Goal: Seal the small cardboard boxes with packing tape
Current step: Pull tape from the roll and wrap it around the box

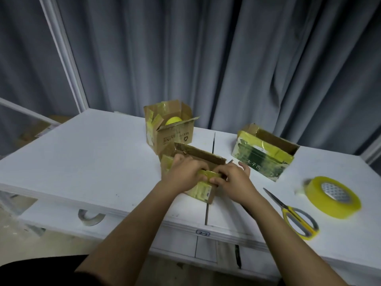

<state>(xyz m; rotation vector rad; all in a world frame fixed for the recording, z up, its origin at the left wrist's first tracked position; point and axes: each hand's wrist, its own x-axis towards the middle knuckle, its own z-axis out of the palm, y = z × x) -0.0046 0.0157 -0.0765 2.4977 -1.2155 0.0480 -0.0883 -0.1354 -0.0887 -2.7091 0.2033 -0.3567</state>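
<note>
Your left hand and right hand pinch yellow tape across the small box near the table front edge, its long axis running left-right; bare tabletop lies leftward.

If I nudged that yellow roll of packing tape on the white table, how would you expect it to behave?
The yellow roll of packing tape lies flat on its side on the white table, so it would probably slide rather than roll. Its thick winding suggests some heft and stiffness. A loose end seems to stick out at its left, which might snag.

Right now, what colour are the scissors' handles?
Yellow, with grey inside the loops; the scissors show in the head view.
</note>
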